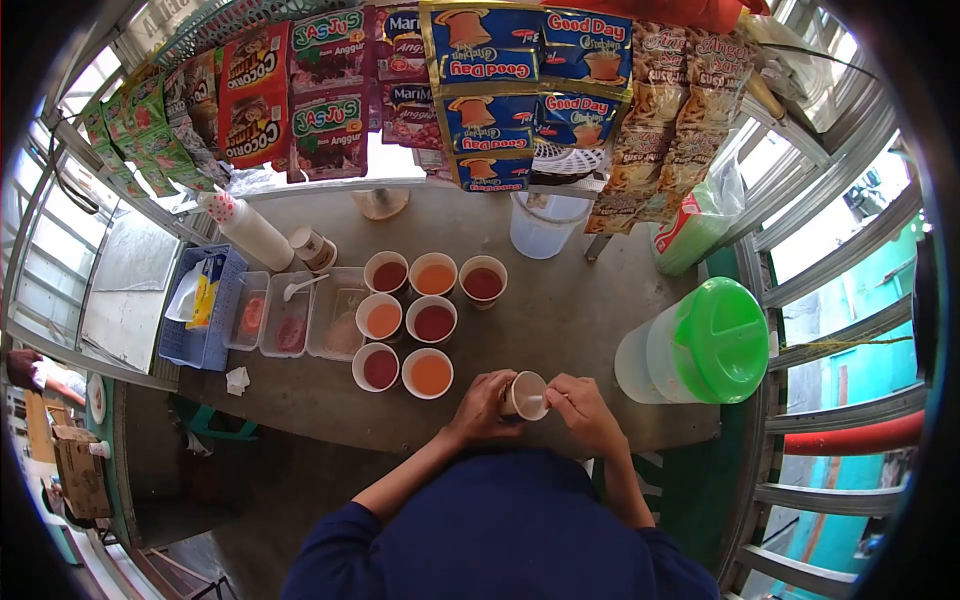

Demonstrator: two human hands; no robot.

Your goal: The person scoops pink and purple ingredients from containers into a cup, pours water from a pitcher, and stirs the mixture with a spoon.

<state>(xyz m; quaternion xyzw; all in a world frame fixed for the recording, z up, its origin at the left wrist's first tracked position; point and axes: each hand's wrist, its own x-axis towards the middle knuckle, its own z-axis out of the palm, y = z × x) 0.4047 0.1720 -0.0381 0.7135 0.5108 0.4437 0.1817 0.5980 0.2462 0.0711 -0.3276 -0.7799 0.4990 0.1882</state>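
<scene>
My left hand [482,408] is wrapped round a paper cup [513,398], tilted so its mouth faces right. The inside looks pale. At the cup's rim, my right hand [585,412] pinches a thin, pale, spoon-like stick [539,403] that reaches into the cup; its far end is hard to make out. Left of my hands stand several filled paper cups, among them an orange drink [431,374] and a dark red drink [380,368]. Beyond them are a dark red cup [434,322] and an orange cup [434,277].
Clear trays of powder [337,325] stand left, one with a white spoon [303,287]. Beside them is a blue basket [192,347]. A green-lidded jug [722,340] stands right, a clear bucket [547,225] at the back. Drink sachets [485,100] hang overhead.
</scene>
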